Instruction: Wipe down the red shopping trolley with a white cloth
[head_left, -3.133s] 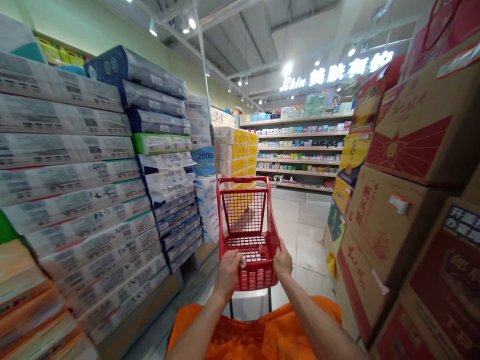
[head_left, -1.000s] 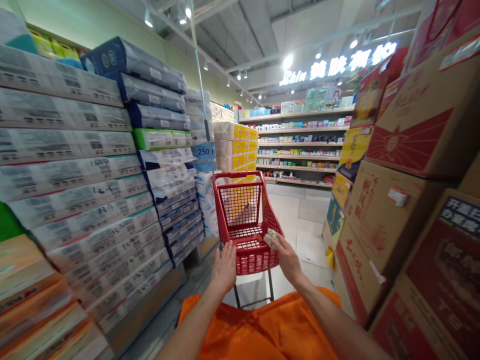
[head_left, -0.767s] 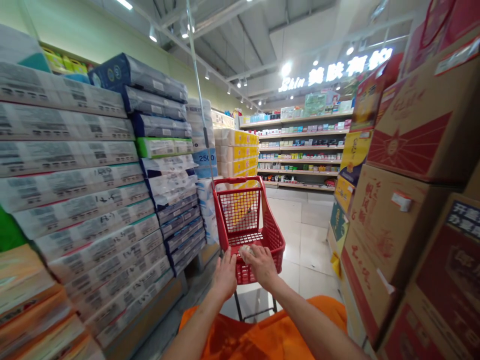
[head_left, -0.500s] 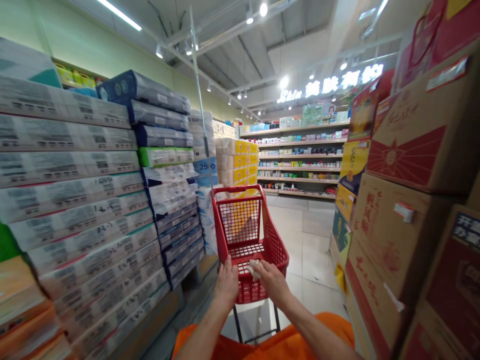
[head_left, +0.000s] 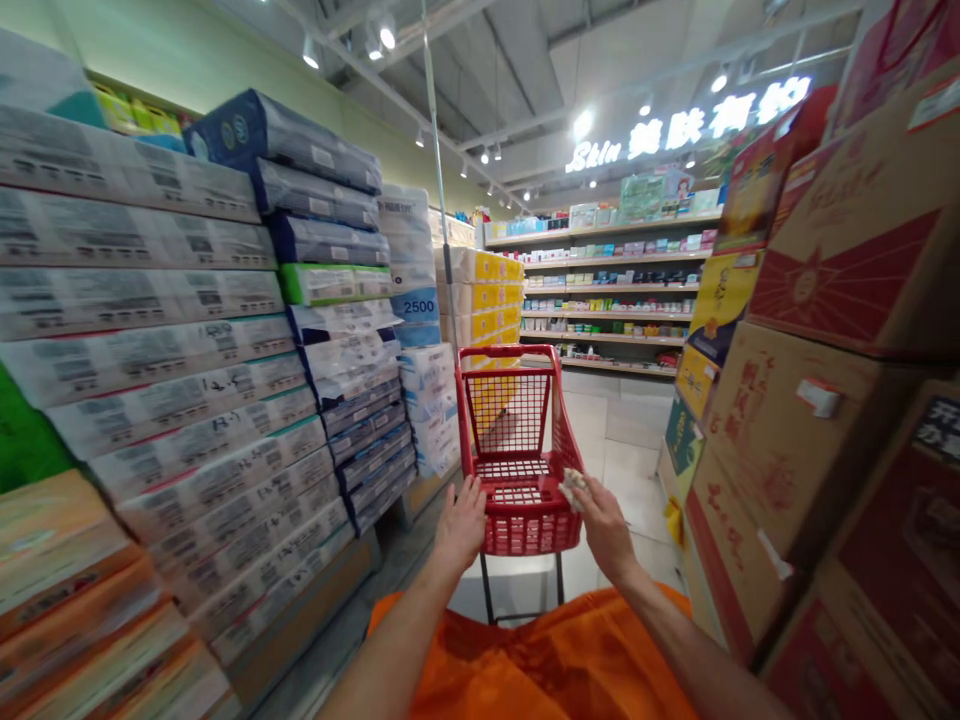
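Observation:
A red mesh shopping cart (head_left: 521,450) stands in a shop aisle right in front of me, its basket bare. My left hand (head_left: 461,522) rests on the cart's near left corner with the fingers laid over the rim. My right hand (head_left: 600,520) is at the cart's near right rim, pinching a small crumpled pale wad (head_left: 573,483) against the edge. Orange cloth (head_left: 540,660) covers my lap at the bottom of the view.
Tall stacks of wrapped tissue packs (head_left: 187,330) line the left side. Brown and red cardboard boxes (head_left: 832,330) are piled close on the right. Pale floor tiles (head_left: 622,450) run ahead to shelves of small goods (head_left: 607,300) under a lit sign (head_left: 690,125).
The wad went from my left hand to my right. My right hand slid along the cart's near rim toward the left, then back to the right corner. The left hand stayed on the rim.

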